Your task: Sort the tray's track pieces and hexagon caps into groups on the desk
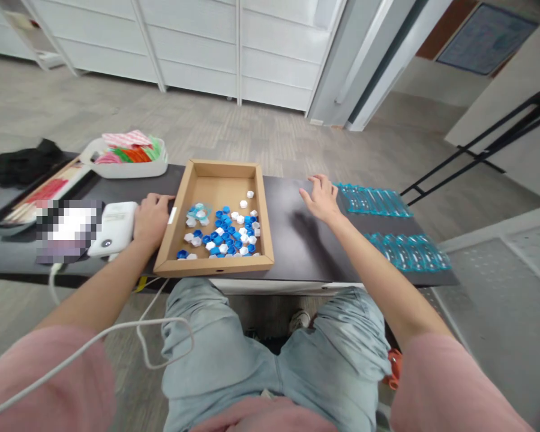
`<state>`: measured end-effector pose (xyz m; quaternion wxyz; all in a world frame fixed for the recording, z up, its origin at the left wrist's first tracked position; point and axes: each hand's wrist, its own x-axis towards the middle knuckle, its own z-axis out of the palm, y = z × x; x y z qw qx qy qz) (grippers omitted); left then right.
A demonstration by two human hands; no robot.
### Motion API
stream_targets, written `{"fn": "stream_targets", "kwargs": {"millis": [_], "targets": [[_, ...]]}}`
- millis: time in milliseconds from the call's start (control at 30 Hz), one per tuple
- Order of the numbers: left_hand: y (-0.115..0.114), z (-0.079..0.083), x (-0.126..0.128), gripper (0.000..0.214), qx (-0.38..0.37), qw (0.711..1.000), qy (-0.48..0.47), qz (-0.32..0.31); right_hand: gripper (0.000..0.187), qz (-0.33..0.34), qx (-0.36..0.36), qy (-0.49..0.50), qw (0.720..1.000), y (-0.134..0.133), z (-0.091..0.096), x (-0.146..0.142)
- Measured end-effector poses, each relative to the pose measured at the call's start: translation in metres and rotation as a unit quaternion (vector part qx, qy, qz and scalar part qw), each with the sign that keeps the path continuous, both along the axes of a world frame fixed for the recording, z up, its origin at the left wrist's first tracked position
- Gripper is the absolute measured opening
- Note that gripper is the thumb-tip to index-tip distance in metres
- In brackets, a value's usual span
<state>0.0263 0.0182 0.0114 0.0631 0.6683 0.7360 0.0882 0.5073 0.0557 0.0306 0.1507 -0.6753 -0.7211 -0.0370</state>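
A shallow cardboard tray [261,207] sits on the black table [292,240], holding several small blue, white and clear hexagonal pieces [225,231]. My left hand [150,219] rests against the tray's left wall, its fingers curled round the edge. My right hand [321,197] lies flat on the table to the right of the tray, fingers spread, holding nothing. Just past its fingertips lies a row of clear blue tubes [373,200].
A second row of blue tubes [407,251] lies near the table's right front. A white device [114,228] with a cable sits left of my left hand. A white basket of coloured packets [128,155], a long tray [40,195] and black cloth [20,162] stand at far left.
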Motion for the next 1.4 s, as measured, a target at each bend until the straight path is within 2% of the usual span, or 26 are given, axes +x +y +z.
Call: {"fn": "stream_targets", "kwargs": {"millis": [67, 167, 233, 300, 367, 433, 500, 600, 700, 767, 867, 900, 967, 1033, 1100, 1200, 1300, 1400], "targets": [[0.0, 0.0, 0.001, 0.06, 0.003, 1.0, 0.009, 0.004, 0.057, 0.096, 0.029, 0.008, 0.995, -0.006, 0.016, -0.047], [0.002, -0.004, 0.0, 0.057, 0.01, 1.0, 0.024, 0.014, 0.044, 0.301, -0.033, -0.017, 0.953, -0.016, 0.034, -0.129], [0.002, -0.006, -0.001, 0.055, 0.02, 0.999, 0.021, 0.018, 0.046, 0.365, -0.068, -0.044, 0.927, -0.021, 0.037, -0.184], [0.002, -0.007, 0.0, 0.054, 0.028, 0.999, 0.017, 0.019, 0.051, 0.385, -0.081, -0.057, 0.918, -0.024, 0.032, -0.229], [0.001, -0.007, 0.001, 0.053, 0.033, 0.999, 0.017, 0.022, 0.047, 0.384, -0.094, -0.085, 0.915, -0.024, 0.025, -0.26], [0.001, -0.006, 0.002, 0.052, 0.036, 0.999, 0.018, 0.021, 0.037, 0.378, -0.107, -0.113, 0.913, -0.022, 0.02, -0.276], [0.001, -0.007, 0.002, 0.052, 0.038, 0.999, 0.017, 0.018, 0.029, 0.375, -0.116, -0.121, 0.912, -0.02, 0.019, -0.278], [0.001, -0.008, 0.002, 0.051, 0.04, 0.999, 0.017, 0.015, 0.025, 0.371, -0.117, -0.061, 0.919, -0.015, 0.022, -0.267], [0.001, -0.009, 0.001, 0.052, 0.039, 0.999, 0.021, 0.015, 0.016, 0.378, -0.117, 0.116, 0.911, -0.007, 0.023, -0.244], [0.002, -0.009, 0.001, 0.052, 0.036, 0.999, 0.024, 0.014, 0.018, 0.382, -0.127, 0.269, 0.875, -0.002, 0.02, -0.222], [0.001, -0.008, 0.001, 0.054, 0.033, 0.999, 0.025, 0.011, 0.038, 0.351, -0.13, 0.452, 0.81, 0.0, 0.015, -0.175], [0.001, -0.007, 0.001, 0.054, 0.03, 0.999, 0.025, 0.011, 0.044, 0.331, -0.126, 0.488, 0.798, -0.002, 0.013, -0.155], [0.001, -0.007, -0.001, 0.054, 0.022, 0.999, 0.024, 0.008, 0.05, 0.285, -0.116, 0.521, 0.796, -0.011, 0.009, -0.11], [0.001, -0.007, -0.003, 0.055, 0.016, 1.0, 0.022, -0.004, 0.054, 0.243, -0.11, 0.518, 0.812, -0.024, 0.001, -0.064], [0.002, -0.008, -0.005, 0.056, 0.009, 1.0, 0.029, -0.005, 0.061, 0.2, -0.106, 0.49, 0.842, -0.038, -0.011, -0.022], [0.003, -0.009, -0.006, 0.057, 0.008, 0.999, 0.049, -0.003, 0.057, 0.103, -0.092, 0.382, 0.914, -0.055, -0.033, 0.024], [0.003, -0.008, -0.005, 0.059, 0.007, 0.997, 0.071, -0.003, 0.053, 0.013, -0.066, 0.242, 0.968, -0.065, -0.049, 0.044], [0.005, -0.008, -0.005, 0.061, 0.005, 0.996, 0.084, -0.003, 0.052, -0.037, -0.02, 0.168, 0.985, -0.073, -0.052, 0.048]]}}
